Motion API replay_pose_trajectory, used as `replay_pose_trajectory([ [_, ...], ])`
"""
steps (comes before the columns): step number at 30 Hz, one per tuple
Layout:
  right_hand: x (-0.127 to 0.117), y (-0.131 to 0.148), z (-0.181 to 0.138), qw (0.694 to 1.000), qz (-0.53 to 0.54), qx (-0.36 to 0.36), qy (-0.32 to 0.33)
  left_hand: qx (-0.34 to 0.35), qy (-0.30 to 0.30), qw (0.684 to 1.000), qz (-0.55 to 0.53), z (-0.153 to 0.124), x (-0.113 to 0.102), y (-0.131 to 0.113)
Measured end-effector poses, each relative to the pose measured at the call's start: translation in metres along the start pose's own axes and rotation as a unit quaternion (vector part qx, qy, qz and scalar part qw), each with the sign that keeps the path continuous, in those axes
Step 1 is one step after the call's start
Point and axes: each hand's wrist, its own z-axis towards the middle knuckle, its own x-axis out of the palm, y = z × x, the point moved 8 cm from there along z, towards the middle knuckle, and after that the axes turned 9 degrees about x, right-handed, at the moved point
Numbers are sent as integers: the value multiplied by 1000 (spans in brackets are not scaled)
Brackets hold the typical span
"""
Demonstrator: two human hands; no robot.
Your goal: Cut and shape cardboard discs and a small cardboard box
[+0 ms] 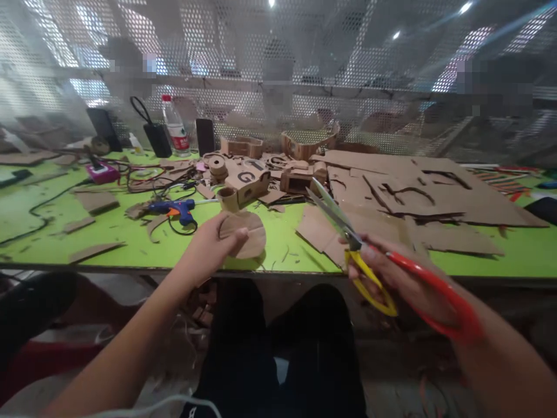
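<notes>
Between thumb and fingers, my left hand (217, 242) grips a rounded cardboard disc (250, 235) just above the table's front edge. My right hand (383, 264) is closed around a pair of scissors (369, 278) with one yellow and one red handle. Their blades are slightly apart and point up and to the left, away from the disc. Behind the disc stand a short cardboard tube (228, 199) and a cardboard box shape (249, 181) with black lettering. A blue glue gun (180, 210) lies to the left of my left hand.
Large cut cardboard sheets (435, 191) cover the right of the green table (143, 249). Scraps and cables lie at left, near a purple power socket (102, 172). A water bottle (176, 129) and a black phone-like slab (205, 136) stand before the perforated screen (243, 52).
</notes>
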Motion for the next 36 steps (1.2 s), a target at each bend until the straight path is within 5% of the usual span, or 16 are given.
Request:
replay_pose_trajectory([
  [2, -32, 14, 18, 984, -146, 11, -104, 13, 6, 999, 44, 13, 7, 0],
  [4, -64, 34, 33, 920, -314, 6, -235, 22, 24, 997, 75, 27, 16, -1],
  [6, -85, 47, 50, 868, -407, 15, -285, 29, 64, 993, 93, 39, 28, -4],
  [13, -124, 32, 114, 868, -431, 15, -247, 56, 86, 973, 208, 59, 55, -12],
  [18, -145, 18, 118, 869, -429, -24, -244, 116, 50, 953, 274, 48, 52, -25],
  [20, -154, 16, 109, 872, -425, -44, -239, 172, 13, 948, 269, 38, 41, -36],
  [24, -166, 6, 97, 874, -427, -75, -221, 410, -121, 896, 126, -13, 8, -75],
  [26, -171, -1, 100, 871, -435, -82, -213, 510, -91, 853, 61, -47, 9, -86],
  [29, -179, -1, 112, 865, -444, -99, -212, 561, 52, 825, 29, -88, 43, -82],
  [32, -162, 11, 106, 863, -434, -155, -209, 358, 227, 906, -2, -100, 101, -32],
  [33, -144, 13, 96, 865, -425, -182, -196, 301, 290, 908, 12, -109, 124, -12],
  [36, -38, -5, 38, 874, -391, -270, -99, 304, 354, 884, 23, -145, 170, 21],
])
